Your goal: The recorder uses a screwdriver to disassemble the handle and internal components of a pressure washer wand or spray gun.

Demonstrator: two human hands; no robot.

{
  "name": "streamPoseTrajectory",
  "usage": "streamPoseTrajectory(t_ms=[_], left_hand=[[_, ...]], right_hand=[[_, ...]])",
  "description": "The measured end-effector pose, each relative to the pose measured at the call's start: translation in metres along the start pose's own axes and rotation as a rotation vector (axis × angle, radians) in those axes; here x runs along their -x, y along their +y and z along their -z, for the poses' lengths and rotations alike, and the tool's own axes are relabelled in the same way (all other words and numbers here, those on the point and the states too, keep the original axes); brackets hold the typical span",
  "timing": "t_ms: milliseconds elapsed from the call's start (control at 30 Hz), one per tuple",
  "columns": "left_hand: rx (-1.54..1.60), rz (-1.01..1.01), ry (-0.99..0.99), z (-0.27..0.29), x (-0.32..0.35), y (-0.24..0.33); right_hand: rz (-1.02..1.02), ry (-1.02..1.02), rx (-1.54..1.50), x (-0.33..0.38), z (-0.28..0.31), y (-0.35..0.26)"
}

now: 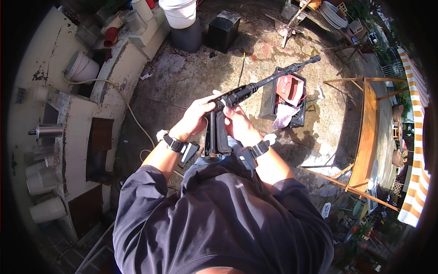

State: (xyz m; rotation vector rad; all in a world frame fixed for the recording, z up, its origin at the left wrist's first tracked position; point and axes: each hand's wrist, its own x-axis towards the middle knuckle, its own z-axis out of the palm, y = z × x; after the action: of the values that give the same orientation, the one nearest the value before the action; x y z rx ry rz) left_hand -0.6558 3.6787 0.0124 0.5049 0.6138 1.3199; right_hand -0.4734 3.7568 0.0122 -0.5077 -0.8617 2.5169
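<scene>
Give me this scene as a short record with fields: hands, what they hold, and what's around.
Left hand: grips the spray gun near its top
Right hand: wraps the gun's handle
Lance: black, points up and right
Below lance: open black case with red item
Ground: stained concrete
Left: white buckets
Right: wooden table

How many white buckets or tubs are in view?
5 at least: one bucket at top centre, one tipped tub on the left wall, three tubs stacked at lower left; others may be hidden.
</scene>
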Motion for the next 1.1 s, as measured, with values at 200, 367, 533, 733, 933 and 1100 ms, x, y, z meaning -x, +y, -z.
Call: streamPoseTrajectory(t_ms=[200,367,533,733,933,1100], left_hand=[[-0.539,-0.024,0.005,0.046,-0.184,0.015],[-0.465,-0.059,-0.068,0.077,-0.294,0.028],[-0.478,0.324,0.132,0.203,-0.425,-0.024],[-0.904,0.661,0.347,0.368,-0.58,-0.166],[-1.407,0.734,0.266,0.535,-0.671,-0.34],[-1.621,0.688,0.019,0.6,-0.722,-0.474]], right_hand=[[0.452,0.362,0.091,-0.099,0.069,-0.079],[0.47,0.837,0.266,-0.14,0.142,-0.134],[0.815,1.052,0.202,-0.12,0.202,-0.182],[0.742,1.787,0.31,-0.026,0.271,-0.174],[0.625,2.273,0.616,-0.01,0.308,-0.165],[-0.083,2.374,1.097,0.021,0.294,-0.117]])
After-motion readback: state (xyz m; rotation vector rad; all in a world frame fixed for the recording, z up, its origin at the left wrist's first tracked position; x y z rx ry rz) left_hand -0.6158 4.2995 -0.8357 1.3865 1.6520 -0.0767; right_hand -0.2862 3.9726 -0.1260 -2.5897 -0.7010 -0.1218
